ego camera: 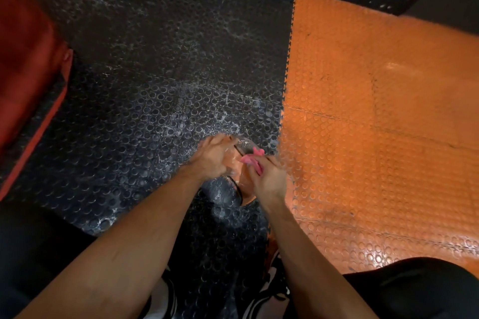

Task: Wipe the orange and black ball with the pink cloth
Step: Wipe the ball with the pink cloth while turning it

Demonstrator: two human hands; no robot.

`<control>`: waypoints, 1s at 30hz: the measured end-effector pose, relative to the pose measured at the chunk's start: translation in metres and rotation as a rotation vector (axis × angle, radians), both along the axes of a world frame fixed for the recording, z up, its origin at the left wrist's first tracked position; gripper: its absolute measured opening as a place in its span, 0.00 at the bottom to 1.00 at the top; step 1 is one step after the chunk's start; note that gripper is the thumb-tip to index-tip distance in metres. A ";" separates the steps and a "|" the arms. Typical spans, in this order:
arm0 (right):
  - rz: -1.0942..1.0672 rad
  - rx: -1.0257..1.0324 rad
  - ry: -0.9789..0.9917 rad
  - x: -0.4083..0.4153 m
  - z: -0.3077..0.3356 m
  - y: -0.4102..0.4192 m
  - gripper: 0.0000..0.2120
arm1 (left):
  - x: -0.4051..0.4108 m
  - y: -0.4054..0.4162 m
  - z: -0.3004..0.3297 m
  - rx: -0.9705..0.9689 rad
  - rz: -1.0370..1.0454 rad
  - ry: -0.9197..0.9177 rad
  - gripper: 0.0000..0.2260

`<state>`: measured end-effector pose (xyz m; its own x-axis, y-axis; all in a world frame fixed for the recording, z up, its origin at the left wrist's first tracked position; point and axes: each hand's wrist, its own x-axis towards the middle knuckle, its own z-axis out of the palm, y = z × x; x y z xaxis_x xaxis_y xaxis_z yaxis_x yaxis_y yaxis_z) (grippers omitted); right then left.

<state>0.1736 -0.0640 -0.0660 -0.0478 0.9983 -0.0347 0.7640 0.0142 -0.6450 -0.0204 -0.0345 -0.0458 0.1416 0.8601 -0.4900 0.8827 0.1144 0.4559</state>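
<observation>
The right hand [269, 178] pinches the pink cloth [252, 160] against the orange and black ball [233, 176]. At its nine o'clock the left hand [213, 156] lies flat-fingered on the ball, which sits on the black studded mat [155, 85], the orange mat [375, 111] at three o'clock.

Your floor is studded interlocking matting: a black mat [145, 85], dusted with white powder, meets an orange mat [375, 111] along a toothed seam. The orange and black ball [225, 191] sits on the black mat just beside that seam, left of it.
</observation>
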 end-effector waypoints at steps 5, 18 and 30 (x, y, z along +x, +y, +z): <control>-0.175 -0.059 0.004 0.005 -0.003 0.008 0.11 | 0.023 -0.017 0.005 0.023 0.171 0.115 0.42; 0.174 -0.043 -0.053 -0.010 0.013 0.013 0.10 | -0.001 0.000 -0.008 -0.023 0.220 0.008 0.13; 0.046 -0.038 -0.077 -0.029 0.012 0.043 0.12 | 0.001 -0.002 -0.003 0.011 0.180 -0.019 0.27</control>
<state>0.1450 -0.0214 -0.0538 -0.0890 0.9930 -0.0781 0.8104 0.0266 -0.5853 -0.0197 -0.0364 -0.0488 -0.0060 0.8779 -0.4788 0.8399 0.2643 0.4741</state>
